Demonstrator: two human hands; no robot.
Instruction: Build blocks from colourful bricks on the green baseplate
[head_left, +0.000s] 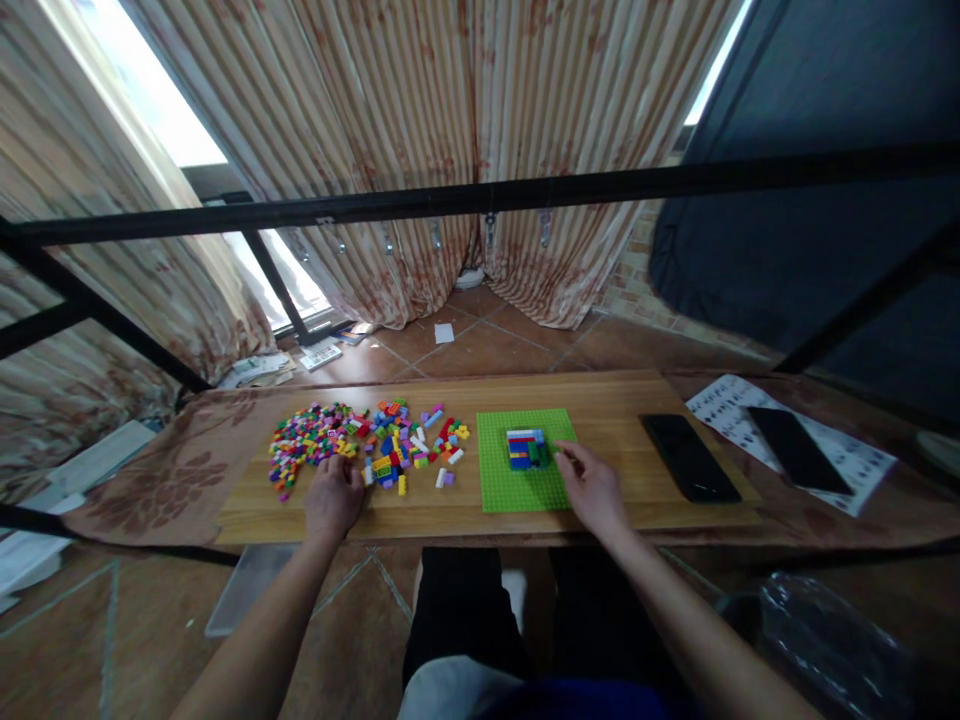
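Observation:
My left hand (334, 498) rests at the near edge of a heap of small coloured toy bricks (307, 437), its fingers curled down; what they grip, if anything, is hidden. Beside it lie looser bricks (394, 440), with a yellow brick (403, 485) close to the near side. My right hand (592, 488) is over the right edge of a green studded baseplate (495, 490), fingers loosely bent and a little apart, with nothing visible in them. Just left of its fingertips stands a small block built of blue, red, white and green bricks (519, 455) on the baseplate.
The wooden board (622, 400) carries everything here. A black phone (688, 458) lies right of the baseplate. Farther right, another dark flat device (799, 450) rests on a printed sheet (720, 400). A black metal bar (450, 202) crosses beyond the board, before curtains (390, 100).

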